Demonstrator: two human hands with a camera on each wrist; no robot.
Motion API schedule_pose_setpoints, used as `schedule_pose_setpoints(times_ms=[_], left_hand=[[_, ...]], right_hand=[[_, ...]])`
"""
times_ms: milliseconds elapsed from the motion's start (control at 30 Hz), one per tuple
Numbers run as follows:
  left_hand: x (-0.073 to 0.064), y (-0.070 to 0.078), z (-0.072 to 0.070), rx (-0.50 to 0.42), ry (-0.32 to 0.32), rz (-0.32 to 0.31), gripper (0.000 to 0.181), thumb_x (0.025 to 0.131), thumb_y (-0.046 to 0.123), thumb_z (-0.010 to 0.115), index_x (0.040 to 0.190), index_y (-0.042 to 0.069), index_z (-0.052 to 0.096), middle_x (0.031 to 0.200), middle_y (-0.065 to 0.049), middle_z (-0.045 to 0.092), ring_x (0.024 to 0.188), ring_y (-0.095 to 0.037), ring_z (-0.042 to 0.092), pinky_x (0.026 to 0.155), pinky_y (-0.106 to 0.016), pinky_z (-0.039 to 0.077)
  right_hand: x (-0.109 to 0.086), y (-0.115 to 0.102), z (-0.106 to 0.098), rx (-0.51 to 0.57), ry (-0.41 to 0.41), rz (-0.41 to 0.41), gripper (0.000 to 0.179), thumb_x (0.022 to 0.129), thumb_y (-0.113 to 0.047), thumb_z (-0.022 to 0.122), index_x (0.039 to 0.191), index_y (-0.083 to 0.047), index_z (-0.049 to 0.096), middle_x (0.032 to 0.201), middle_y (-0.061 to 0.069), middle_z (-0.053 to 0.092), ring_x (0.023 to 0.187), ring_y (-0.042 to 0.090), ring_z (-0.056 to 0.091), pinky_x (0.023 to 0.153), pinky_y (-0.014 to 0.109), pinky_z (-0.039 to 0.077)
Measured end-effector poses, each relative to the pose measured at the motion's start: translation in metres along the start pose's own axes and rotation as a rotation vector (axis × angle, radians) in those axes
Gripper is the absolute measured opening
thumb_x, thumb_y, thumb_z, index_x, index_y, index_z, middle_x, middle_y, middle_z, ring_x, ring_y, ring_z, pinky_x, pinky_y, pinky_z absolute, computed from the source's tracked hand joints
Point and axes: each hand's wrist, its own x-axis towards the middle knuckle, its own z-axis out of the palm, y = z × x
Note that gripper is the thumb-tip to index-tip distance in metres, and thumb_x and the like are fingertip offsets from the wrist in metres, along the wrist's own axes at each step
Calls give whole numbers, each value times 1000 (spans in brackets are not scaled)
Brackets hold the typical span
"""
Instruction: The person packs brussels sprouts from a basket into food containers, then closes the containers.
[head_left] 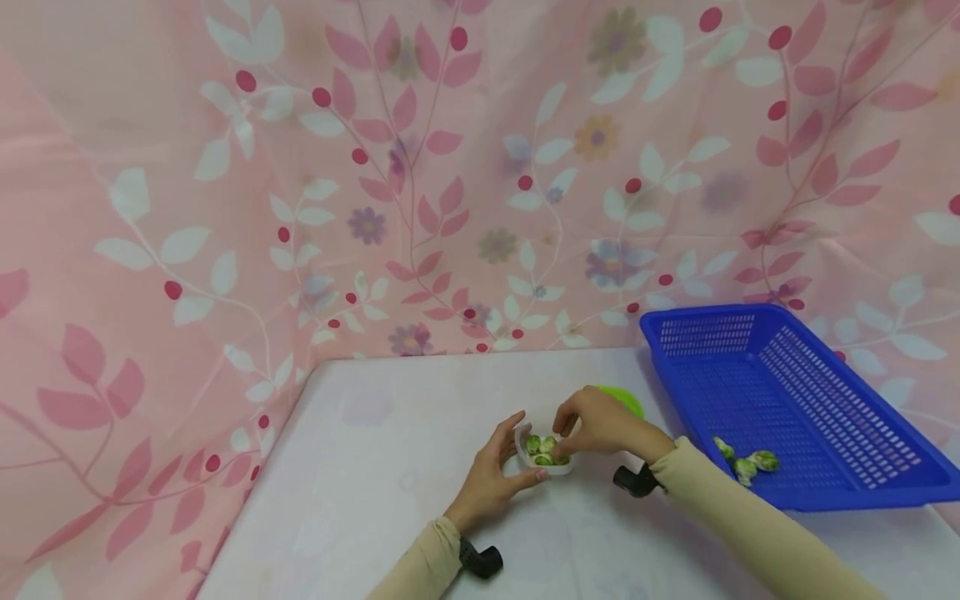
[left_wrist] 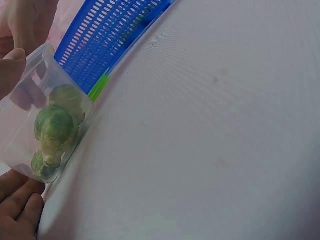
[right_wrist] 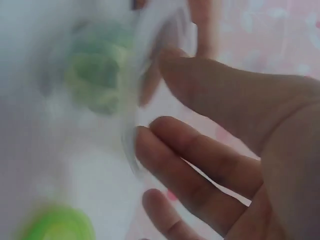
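Note:
A clear plastic tub (head_left: 556, 470) is tipped on the white table with several Brussels sprouts (head_left: 545, 447) inside. My left hand (head_left: 491, 479) holds it from the left, thumb in front and fingers around the far side. In the left wrist view, the sprouts (left_wrist: 56, 125) show through the tub wall (left_wrist: 15, 145), gathered low down. My right hand (head_left: 607, 425) is at the tub's mouth, fingertips dipping inside. In the right wrist view, that hand (right_wrist: 215, 155) has loosely bent fingers at the rim; no sprout is seen between them, though the image is blurred.
A blue plastic basket (head_left: 675, 408) stands on the right of the table, with several sprouts (head_left: 750, 465) at its near left corner. A round lime-green object (head_left: 624, 400), perhaps a lid, lies behind my right hand. A pink floral curtain (head_left: 450, 183) hangs behind the table.

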Motion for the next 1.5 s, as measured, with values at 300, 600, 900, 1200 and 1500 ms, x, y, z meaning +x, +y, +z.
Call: schedule_pose_setpoints(times_ms=[300,600,900,1200,1500], left_hand=[[2,1,-1,15,3,-9,93,93,28,86,167,21,30,164,-10,49,151,-28,49,126,-47,43],[1,1,-2,1,1,-13,94,93,28,86,168,18,30,165,-11,47,152,-28,47,127,-42,42],[0,-1,-4,-4,4,-6,95,92,27,86,168,19,29,166,-12,46,153,-28,46,127,-40,42],[-2,0,-4,-3,-3,-15,94,93,26,85,168,19,29,165,-12,47,153,-28,47,127,-41,42],[-1,1,0,-2,-13,-12,94,93,27,85,168,19,29,166,-11,46,153,-28,46,127,-42,42]], right_hand=[[-30,18,-65,79,-7,-63,28,88,-34,88,112,-19,81,107,-5,80,106,25,73,94,57,61],[-71,44,-123,107,62,51,41,88,-36,88,125,-19,78,117,-4,80,109,17,74,90,29,64],[-99,100,-134,205,9,190,46,94,-32,83,134,-11,73,123,6,78,110,16,74,88,20,61],[-121,155,-112,312,-202,175,57,93,-18,83,138,10,63,131,27,71,112,35,72,86,20,62],[-130,171,-98,254,-275,157,50,89,-17,87,128,9,69,123,20,74,103,23,72,82,20,61]])
